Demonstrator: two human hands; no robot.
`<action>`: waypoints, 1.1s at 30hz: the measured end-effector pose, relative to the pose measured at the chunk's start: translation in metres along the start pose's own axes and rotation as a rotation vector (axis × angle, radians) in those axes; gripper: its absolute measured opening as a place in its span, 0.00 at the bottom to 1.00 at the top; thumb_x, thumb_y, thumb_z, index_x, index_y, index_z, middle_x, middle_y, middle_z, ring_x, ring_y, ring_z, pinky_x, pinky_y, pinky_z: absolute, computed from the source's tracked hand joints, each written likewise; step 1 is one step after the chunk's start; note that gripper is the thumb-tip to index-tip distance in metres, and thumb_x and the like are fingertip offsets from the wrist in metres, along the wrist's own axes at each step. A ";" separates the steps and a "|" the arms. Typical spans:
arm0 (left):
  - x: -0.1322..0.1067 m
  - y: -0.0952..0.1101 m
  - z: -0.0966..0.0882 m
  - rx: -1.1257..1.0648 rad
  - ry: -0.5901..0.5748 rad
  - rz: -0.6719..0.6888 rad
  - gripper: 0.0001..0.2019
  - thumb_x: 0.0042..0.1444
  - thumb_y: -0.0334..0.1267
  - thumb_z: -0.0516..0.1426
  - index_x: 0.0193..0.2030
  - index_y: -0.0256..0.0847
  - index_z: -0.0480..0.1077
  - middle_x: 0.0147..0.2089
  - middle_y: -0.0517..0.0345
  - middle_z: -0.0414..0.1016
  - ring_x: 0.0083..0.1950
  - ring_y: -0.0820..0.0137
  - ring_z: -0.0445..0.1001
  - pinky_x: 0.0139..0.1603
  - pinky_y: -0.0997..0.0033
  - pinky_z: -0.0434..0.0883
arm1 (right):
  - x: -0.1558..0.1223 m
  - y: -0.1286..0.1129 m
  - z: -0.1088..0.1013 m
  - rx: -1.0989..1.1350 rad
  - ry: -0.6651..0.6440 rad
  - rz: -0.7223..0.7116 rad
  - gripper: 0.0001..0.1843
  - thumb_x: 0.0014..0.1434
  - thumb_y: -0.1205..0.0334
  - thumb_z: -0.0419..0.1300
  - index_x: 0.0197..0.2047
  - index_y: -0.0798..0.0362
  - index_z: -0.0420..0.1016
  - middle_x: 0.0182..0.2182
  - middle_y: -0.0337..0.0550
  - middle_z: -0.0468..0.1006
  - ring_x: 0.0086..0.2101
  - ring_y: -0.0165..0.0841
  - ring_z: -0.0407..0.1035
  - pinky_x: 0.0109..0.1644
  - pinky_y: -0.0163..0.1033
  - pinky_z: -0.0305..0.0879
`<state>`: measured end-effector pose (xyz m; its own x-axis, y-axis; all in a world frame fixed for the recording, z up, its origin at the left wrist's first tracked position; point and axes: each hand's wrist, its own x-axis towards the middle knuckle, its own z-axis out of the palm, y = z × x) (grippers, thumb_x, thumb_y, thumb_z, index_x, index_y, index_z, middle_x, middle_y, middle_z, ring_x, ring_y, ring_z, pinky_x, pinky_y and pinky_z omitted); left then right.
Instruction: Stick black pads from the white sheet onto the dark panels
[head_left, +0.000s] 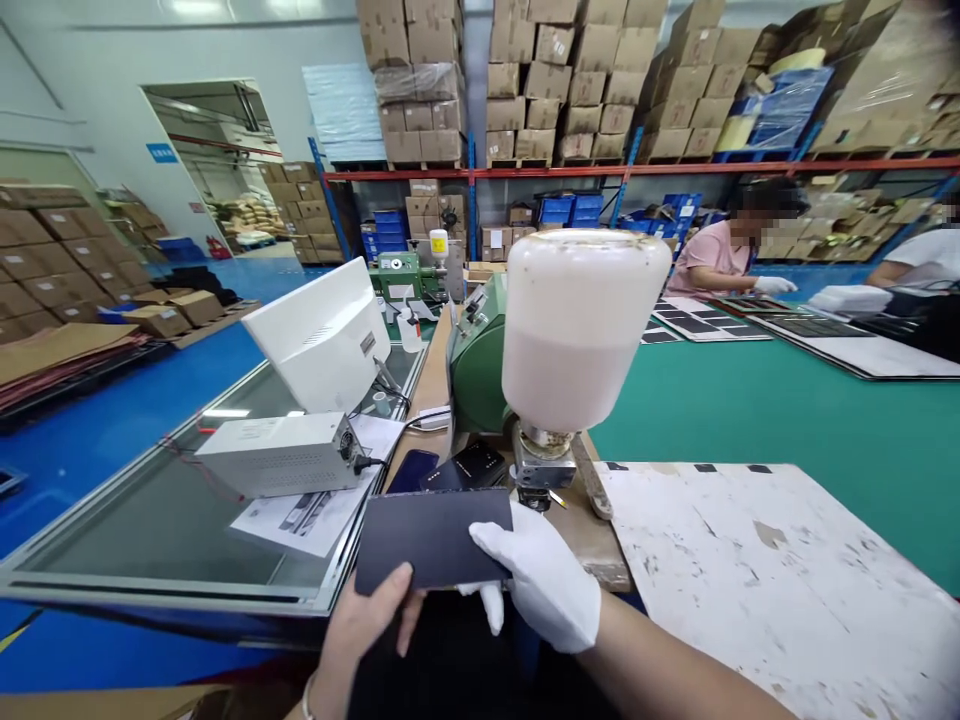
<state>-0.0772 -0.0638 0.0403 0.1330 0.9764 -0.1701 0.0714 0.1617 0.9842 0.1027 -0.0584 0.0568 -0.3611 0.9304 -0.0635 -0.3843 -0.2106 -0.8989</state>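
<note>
A flat black rectangular panel (pixel 431 530) is held up in front of me, its long side running left to right. My left hand (pixel 364 615), bare, grips its lower left corner with the thumb on the face. In a white glove, my right hand (pixel 551 580) pinches the panel's right end, thumb on top and fingers beneath. Just beyond the panel stands a green machine (pixel 480 370) with a large white, half-filled bottle (pixel 577 340) turned upside down over a metal nozzle block (pixel 544 465). Dark phone-like pieces (pixel 469 465) lie behind the panel's top edge.
To the left, a glass-topped table bears a white monitor (pixel 322 335), a grey power box (pixel 281 455) and a printed sheet (pixel 300 520). A stained white board (pixel 757 570) lies at right on a green table (pixel 750 410). Two people sit beyond, near flat black pieces (pixel 697 320).
</note>
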 end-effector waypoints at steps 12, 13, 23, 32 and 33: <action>0.040 0.007 0.099 -0.270 -0.532 -0.145 0.12 0.44 0.36 0.59 0.37 0.35 0.72 0.21 0.62 0.71 0.14 0.81 0.57 0.14 0.80 0.51 | -0.093 0.000 -0.122 -0.177 0.197 0.001 0.27 0.55 0.41 0.54 0.48 0.54 0.73 0.41 0.53 0.77 0.40 0.41 0.71 0.48 0.49 0.64; 0.044 0.015 0.109 -0.278 -0.577 -0.166 0.10 0.44 0.35 0.58 0.34 0.34 0.73 0.19 0.62 0.69 0.14 0.81 0.58 0.14 0.80 0.52 | -0.097 0.002 -0.124 -0.212 0.256 -0.003 0.25 0.55 0.43 0.55 0.47 0.52 0.74 0.44 0.52 0.76 0.44 0.41 0.70 0.53 0.50 0.61; 0.044 0.033 0.102 -0.348 -0.413 -0.221 0.09 0.47 0.38 0.57 0.34 0.37 0.70 0.16 0.67 0.62 0.14 0.80 0.55 0.15 0.80 0.51 | -0.065 -0.032 -0.063 -0.246 0.193 0.027 0.22 0.59 0.51 0.55 0.56 0.44 0.66 0.55 0.43 0.68 0.53 0.39 0.62 0.59 0.46 0.58; 0.015 0.034 0.011 -0.270 -0.154 -0.120 0.14 0.45 0.41 0.62 0.38 0.36 0.73 0.24 0.58 0.73 0.25 0.71 0.70 0.29 0.72 0.67 | -0.003 -0.029 -0.013 -0.372 -0.026 0.053 0.14 0.55 0.50 0.57 0.38 0.52 0.74 0.35 0.42 0.76 0.37 0.35 0.70 0.43 0.39 0.65; 0.013 0.032 0.008 -0.237 -0.168 -0.103 0.13 0.45 0.42 0.62 0.36 0.36 0.73 0.25 0.57 0.74 0.26 0.70 0.70 0.30 0.72 0.67 | -0.001 -0.031 -0.014 -0.399 -0.021 0.067 0.14 0.54 0.50 0.59 0.36 0.53 0.73 0.33 0.41 0.76 0.34 0.34 0.69 0.40 0.38 0.65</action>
<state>-0.0650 -0.0468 0.0687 0.3005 0.9189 -0.2556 -0.1372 0.3068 0.9418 0.1273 -0.0484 0.0786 -0.3928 0.9114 -0.1230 -0.0007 -0.1340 -0.9910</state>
